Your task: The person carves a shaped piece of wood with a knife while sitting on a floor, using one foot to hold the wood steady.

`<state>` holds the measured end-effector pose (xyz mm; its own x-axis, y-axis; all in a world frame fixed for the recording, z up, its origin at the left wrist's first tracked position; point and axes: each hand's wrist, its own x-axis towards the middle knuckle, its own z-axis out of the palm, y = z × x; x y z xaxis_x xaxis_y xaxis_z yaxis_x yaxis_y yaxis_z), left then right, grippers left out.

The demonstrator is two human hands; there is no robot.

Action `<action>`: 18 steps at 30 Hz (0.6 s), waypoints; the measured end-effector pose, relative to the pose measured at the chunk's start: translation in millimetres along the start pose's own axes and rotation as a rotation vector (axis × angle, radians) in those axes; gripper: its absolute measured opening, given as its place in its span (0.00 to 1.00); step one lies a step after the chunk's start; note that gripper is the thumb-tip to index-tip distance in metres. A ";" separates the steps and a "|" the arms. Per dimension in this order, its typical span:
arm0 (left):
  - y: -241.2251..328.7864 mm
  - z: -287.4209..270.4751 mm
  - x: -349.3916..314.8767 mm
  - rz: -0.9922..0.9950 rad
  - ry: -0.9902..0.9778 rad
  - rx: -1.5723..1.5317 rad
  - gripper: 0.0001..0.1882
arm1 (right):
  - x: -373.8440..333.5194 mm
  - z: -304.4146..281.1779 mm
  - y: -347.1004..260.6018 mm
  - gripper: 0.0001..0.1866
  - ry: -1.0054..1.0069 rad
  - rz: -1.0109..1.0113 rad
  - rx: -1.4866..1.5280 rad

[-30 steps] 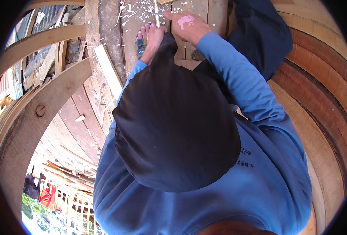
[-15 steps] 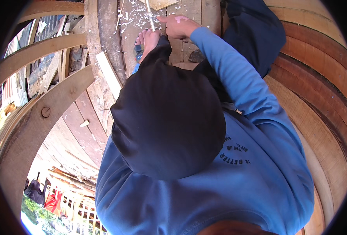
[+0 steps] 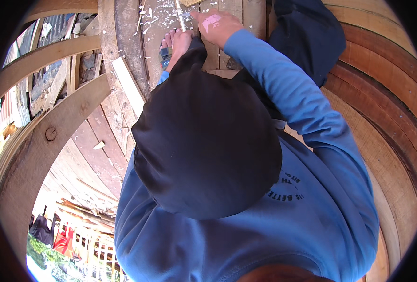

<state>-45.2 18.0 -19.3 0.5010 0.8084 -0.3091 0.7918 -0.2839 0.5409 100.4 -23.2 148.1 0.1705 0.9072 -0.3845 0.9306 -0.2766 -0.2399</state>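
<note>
At the top of the view, my left hand is closed round the lower end of a thin pale wood stick. The stick points away from me over the floorboards. My right hand, with a pink patch on its back, is closed just right of the stick. Its index finger reaches along a small grey blade, apparently a knife, that lies against the stick. The handle is hidden inside the hand. A dark strap shows beside my left wrist. My dark-capped head and blue sleeves cover much of the middle.
Wood shavings litter the plank floor. A pale board lies left of my arm. Curved wooden ribs rise at the left, and curved planks form a wall at the right. A dark-trousered leg is bent near my right arm.
My right hand has turned, showing more of its pink patch, and the blade sits slightly farther along the stick. My head has shifted a little right. Both hands keep their holds.
</note>
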 end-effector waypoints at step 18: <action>2.1 -6.2 0.2 -0.031 -0.048 0.043 0.15 | -4.7 -10.5 -7.9 0.19 -0.028 0.025 0.013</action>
<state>-45.6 20.8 -13.4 0.4917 0.7917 -0.3626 0.8208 -0.2824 0.4965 95.6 -21.9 161.2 0.1847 0.8907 -0.4154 0.9218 -0.3035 -0.2410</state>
